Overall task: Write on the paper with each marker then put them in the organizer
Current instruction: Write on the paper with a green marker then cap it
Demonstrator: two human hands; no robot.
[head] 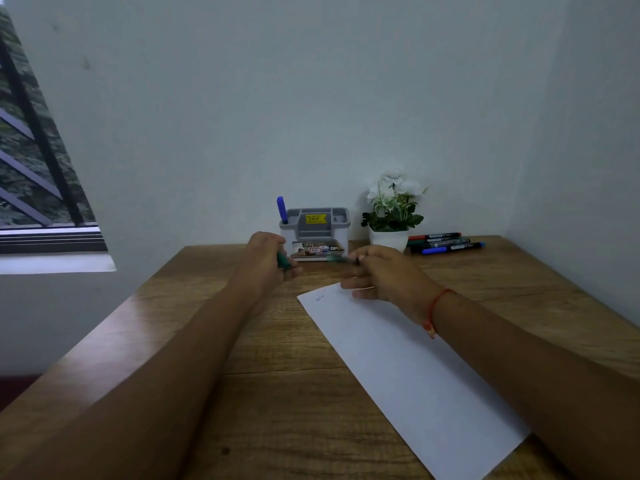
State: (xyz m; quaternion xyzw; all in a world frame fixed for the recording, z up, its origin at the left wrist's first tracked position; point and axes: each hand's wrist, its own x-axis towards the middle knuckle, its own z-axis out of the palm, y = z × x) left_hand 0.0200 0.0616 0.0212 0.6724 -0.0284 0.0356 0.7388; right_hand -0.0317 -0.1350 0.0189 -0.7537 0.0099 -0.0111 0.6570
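The left hand (266, 252) holds a green cap (284, 262); the right hand (377, 271) grips the blurred green marker (334, 258) above the paper (398, 358). Recapping hastily could ink fingers or miss the organizer (314, 230) just beyond.

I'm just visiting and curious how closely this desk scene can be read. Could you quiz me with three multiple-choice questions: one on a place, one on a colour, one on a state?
1. Where does the blue marker stand?
A. In the organizer
B. On the paper
C. In the flower pot

2. What colour is the cap in the left hand?
A. Red
B. Green
C. Yellow

3. How does the paper look?
A. Crumpled
B. Covered with writing
C. Flat, a small mark near its far corner

Answers: 1 A, it sticks up from the organizer's left slot. 2 B, green shows between the fingers. 3 C, the sheet lies flat and mostly blank.
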